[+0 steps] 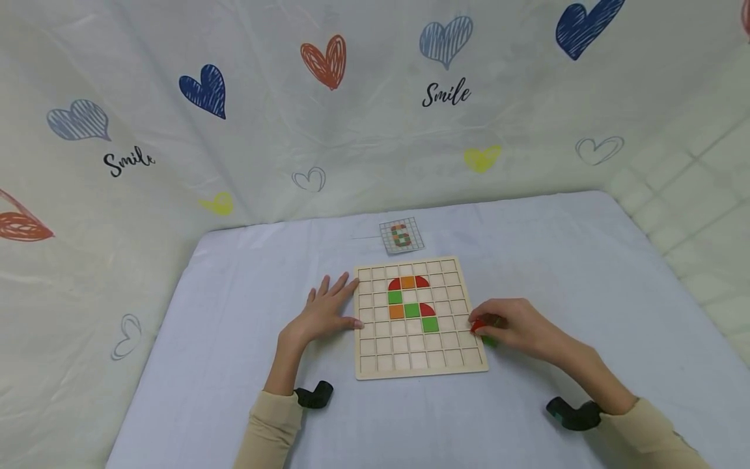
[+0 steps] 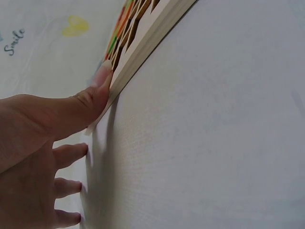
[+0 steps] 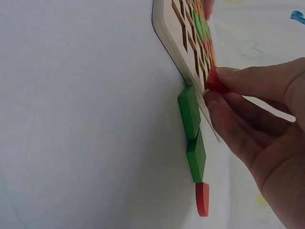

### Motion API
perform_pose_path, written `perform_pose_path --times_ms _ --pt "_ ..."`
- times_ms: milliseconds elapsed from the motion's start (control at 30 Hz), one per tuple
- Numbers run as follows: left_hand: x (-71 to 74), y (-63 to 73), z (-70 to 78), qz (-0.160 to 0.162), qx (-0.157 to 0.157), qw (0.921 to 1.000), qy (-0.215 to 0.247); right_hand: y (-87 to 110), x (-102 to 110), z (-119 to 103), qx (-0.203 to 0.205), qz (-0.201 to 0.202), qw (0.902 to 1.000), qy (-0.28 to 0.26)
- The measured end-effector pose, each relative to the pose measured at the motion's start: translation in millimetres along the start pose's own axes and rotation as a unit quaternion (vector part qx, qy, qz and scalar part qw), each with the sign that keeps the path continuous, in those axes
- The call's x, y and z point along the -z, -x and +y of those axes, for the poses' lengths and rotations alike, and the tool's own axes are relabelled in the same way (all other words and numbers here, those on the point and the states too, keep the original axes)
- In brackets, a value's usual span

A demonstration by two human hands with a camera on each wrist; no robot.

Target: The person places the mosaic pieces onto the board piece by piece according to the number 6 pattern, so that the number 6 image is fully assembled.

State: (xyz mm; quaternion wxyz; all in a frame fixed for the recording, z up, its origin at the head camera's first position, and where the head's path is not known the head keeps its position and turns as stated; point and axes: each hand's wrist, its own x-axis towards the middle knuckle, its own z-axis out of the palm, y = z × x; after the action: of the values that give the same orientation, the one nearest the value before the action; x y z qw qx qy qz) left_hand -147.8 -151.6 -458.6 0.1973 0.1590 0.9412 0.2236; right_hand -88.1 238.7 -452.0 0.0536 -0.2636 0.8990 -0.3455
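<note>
A square wooden grid board [image 1: 375, 361] lies on the white cloth, with red, orange and green tiles set in several of its cells. At the board's left edge, my left hand [image 1: 321, 316] has its fingers spread, and the thumb [image 2: 102, 78] rests on the rim. My right hand [image 1: 515, 326] pinches a red tile [image 3: 218, 81] between thumb and fingers at the right edge. Beside that edge, below the hand, two green tiles [image 3: 189, 112] and another red tile [image 3: 202, 199] lie on the cloth.
Behind the board lies a small card [image 1: 387, 242] printed with a coloured grid pattern. Black wrist devices [image 1: 316, 395] sit near both cuffs. A white curtain [image 1: 375, 130] with hearts hangs behind the table.
</note>
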Motion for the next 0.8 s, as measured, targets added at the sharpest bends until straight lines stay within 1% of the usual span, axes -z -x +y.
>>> perform_pose_path --times_ms 100,267,567,633,800 --pt "0.0 0.2 -0.5 0.004 -0.004 1.0000 0.002 -3.8 -3.0 -3.0 0.000 -0.008 0.9998 -0.016" --pt "0.3 0.5 -0.1 0.003 -0.002 1.0000 0.001 -9.8 -9.8 -7.4 0.000 -0.009 0.9993 -0.037" --pt "1.1 0.2 1.0 0.006 -0.003 1.0000 0.001 -15.3 -17.0 -14.3 -0.030 -0.024 0.9965 -0.074" --pt "1.2 0.2 0.7 0.006 -0.002 1.0000 0.000 -17.5 -18.7 -15.9 -0.034 -0.030 0.9944 -0.095" --pt "1.3 0.2 -0.5 0.002 -0.002 1.0000 -0.002 -23.7 -25.9 -19.2 -0.050 -0.052 0.9849 -0.157"
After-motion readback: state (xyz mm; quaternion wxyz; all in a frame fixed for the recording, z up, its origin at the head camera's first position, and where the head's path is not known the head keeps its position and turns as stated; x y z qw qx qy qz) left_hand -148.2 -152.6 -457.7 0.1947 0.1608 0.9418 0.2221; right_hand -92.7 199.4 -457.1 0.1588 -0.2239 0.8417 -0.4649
